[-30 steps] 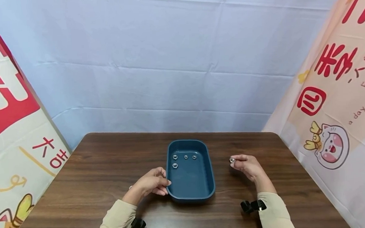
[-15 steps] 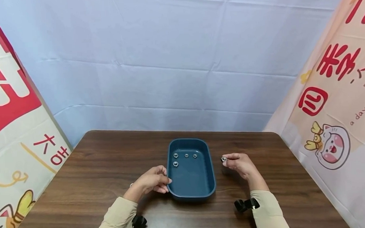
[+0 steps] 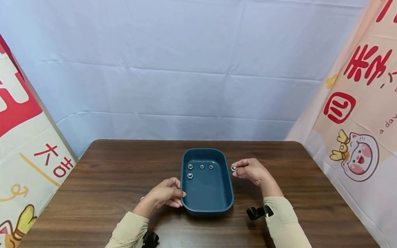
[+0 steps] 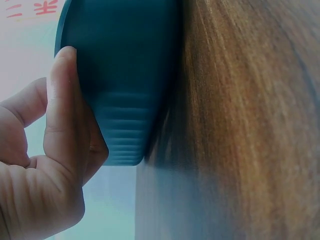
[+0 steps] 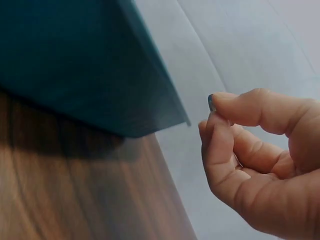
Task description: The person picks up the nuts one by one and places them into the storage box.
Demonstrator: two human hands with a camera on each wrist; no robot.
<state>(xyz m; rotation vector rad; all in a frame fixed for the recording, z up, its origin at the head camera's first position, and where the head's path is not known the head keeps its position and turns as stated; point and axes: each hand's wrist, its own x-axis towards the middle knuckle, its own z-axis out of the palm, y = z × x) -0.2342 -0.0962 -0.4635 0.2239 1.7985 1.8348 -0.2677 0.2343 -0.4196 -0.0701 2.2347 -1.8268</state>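
A dark blue rectangular tray (image 3: pixel 207 208) stands on the table, with several silver hex nuts inside. Two of them, a nut (image 3: pixel 190 167) and a larger-looking nut (image 3: pixel 190 175), lie along its left side; smaller nuts (image 3: pixel 202 166) line up to their right. My left hand (image 3: pixel 166 194) grips the tray's left rim, thumb over the edge, fingers against the outer wall (image 4: pixel 130 65). Just outside the right rim, my right hand (image 3: pixel 252 170) pinches another hex nut (image 3: pixel 233 168) between thumb and fingertips. Only a sliver of that nut (image 5: pixel 212 102) shows in the right wrist view.
The brown wood-grain table (image 3: pixel 127 160) reaches back to a pale cloth backdrop (image 3: pixel 170 84). Printed banners hang at the left (image 3: pixel 16 146) and right (image 3: pixel 355 132). Each forearm wears a black wrist camera, such as the right one (image 3: pixel 259 212).
My right hand has moved left with the nut, from well right of the tray to beside its right rim. The left hand stays on the tray's left rim.
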